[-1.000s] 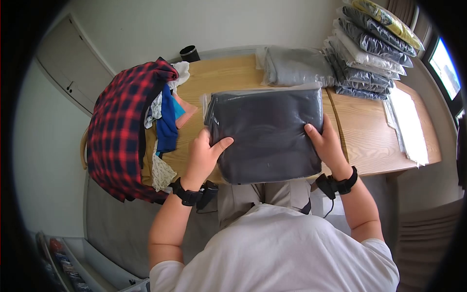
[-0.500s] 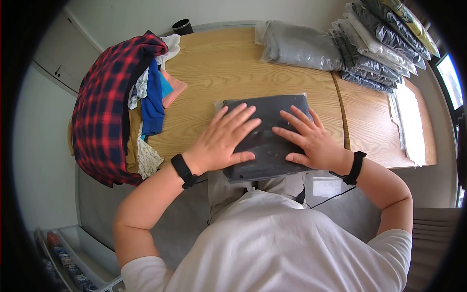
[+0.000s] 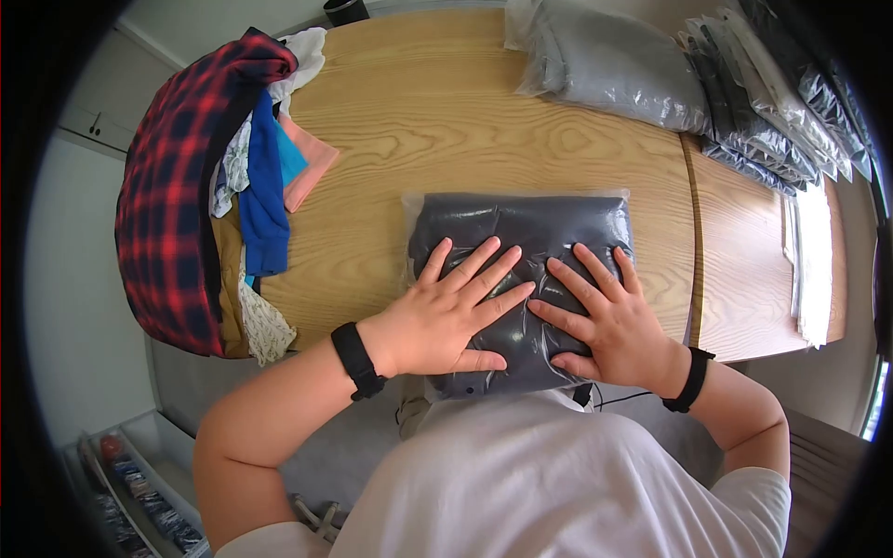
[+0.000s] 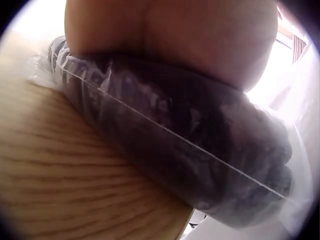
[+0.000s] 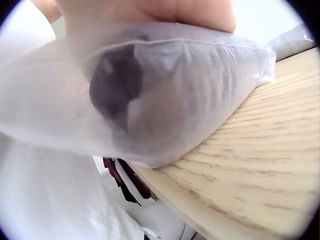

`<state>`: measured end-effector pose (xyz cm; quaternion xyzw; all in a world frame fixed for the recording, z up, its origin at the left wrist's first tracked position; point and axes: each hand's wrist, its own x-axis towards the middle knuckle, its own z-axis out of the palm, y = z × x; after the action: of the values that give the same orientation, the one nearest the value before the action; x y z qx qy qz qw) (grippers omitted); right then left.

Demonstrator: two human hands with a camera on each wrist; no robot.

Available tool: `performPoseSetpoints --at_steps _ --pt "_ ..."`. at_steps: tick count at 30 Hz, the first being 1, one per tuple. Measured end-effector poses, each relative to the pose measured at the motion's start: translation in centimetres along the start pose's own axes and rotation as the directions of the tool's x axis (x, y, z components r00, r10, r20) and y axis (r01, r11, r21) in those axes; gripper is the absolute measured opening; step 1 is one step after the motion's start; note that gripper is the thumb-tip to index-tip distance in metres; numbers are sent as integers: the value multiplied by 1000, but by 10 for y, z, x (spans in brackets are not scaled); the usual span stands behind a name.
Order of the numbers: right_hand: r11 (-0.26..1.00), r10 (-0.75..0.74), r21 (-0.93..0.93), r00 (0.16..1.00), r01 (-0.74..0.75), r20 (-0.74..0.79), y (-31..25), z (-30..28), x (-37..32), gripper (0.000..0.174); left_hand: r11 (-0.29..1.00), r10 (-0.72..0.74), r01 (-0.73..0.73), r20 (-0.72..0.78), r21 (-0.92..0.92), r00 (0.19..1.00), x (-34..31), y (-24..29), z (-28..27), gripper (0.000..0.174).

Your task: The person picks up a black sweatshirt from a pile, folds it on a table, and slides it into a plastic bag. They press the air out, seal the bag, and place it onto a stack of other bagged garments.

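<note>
A clear plastic bag [image 3: 521, 219] with dark folded fabric inside lies flat at the table's near edge, its near end slightly past that edge. My left hand [image 3: 451, 314] presses on its left half with fingers spread. Opposite it, my right hand [image 3: 612, 325] presses the right half, fingers also spread and angled inward, the fingertips of both hands close together. From the left wrist, the bag's side [image 4: 150, 125] bulges under the palm, with a pale seam along it. The right wrist view shows puffy translucent plastic [image 5: 200, 85] beneath the hand.
On the left, a red-and-navy plaid garment [image 3: 177, 195] covers a heap of clothes, with a blue garment [image 3: 267, 200] sticking out. A bagged grey item [image 3: 619, 65] and a stack of bagged garments [image 3: 758, 102] stand at the back right. White plastic sheets [image 3: 813, 265] lie at the right.
The bag was held up by both sides, then laid on the table. Both hands moved from its sides to its top, fingers spread and pressing. The head view has tilted down closer.
</note>
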<state>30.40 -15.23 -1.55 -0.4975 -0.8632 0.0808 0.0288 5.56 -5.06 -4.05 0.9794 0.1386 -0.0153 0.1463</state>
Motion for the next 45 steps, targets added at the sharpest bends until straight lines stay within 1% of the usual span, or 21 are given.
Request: performPoseSetpoints --at_steps 10,17,21,23,24,25,26,27,28,29,31,32,34,35,37,38,40,41,43,44,45 --pt "995 50 84 998 -47 -33 4 12 2 56 995 -18 24 64 -92 998 4 -4 2 82" --pt "1000 11 4 994 -10 -110 2 12 -3 59 1000 -18 18 -21 -15 1000 2 -2 6 82" --pt "1000 7 22 992 -4 -125 3 10 -9 65 997 40 -47 -107 -59 993 -8 -2 -7 72" --pt "998 55 38 982 -49 -182 -7 2 -22 67 853 -159 -65 -378 -517 912 -21 -11 -7 62" --pt "993 110 75 968 -96 -224 -15 0 -29 69 842 -286 -27 -489 -539 824 -31 -11 -5 51" --pt "992 97 101 972 -77 -214 -26 -1 -37 74 744 -489 43 -500 -667 715 -39 -10 -2 43" --pt "992 96 97 971 -76 -218 -38 1 -41 74 747 -487 40 -505 -663 713 -44 -15 5 43" --pt "995 86 55 979 -78 -183 -51 7 -41 72 515 -707 133 -331 -847 626 -49 -21 13 41" --pt "997 78 13 986 -77 -147 -61 13 -40 71 229 -853 187 -104 -955 511 -51 -23 18 39" --pt "995 75 -50 969 -89 -236 -64 29 -37 69 235 -853 185 -111 -954 509 -51 -25 22 39" --pt "985 121 -89 956 -150 -267 -65 38 -30 70 49 -872 165 39 -985 488 -48 -27 22 37" --pt "970 169 -123 942 -212 -290 -65 39 -29 70 55 -873 160 30 -985 487 -47 -32 24 37" --pt "980 151 -71 924 -188 -352 -63 39 -29 74 237 -824 306 -25 -922 565 -44 -42 31 32" --pt "982 177 13 904 -186 -390 -61 38 -30 74 241 -826 301 -32 -922 563 -44 -45 36 32" --pt "972 234 145 854 -187 -465 -61 36 -30 77 282 -782 253 -69 -925 619 -38 -49 45 25" --pt "972 232 142 852 -187 -469 -60 36 -28 77 377 -778 284 -134 -882 614 -33 -54 56 21" --pt "959 273 211 803 -187 -530 -60 38 -27 78 387 -758 358 -72 -850 648 -30 -33 39 20" --pt "959 274 211 803 -189 -528 -60 39 -27 78 387 -757 357 -71 -850 650 -31 -26 31 20" --pt "972 231 161 832 -172 -505 -59 40 -25 75 110 -748 239 78 -965 659 -32 -16 21 18" --pt "971 235 163 830 -176 -505 -59 41 -25 75 111 -746 241 80 -964 661 -34 -17 22 18" --pt "978 207 109 858 -176 -471 -59 41 -24 73 47 -749 230 117 -972 652 -38 -19 23 18"
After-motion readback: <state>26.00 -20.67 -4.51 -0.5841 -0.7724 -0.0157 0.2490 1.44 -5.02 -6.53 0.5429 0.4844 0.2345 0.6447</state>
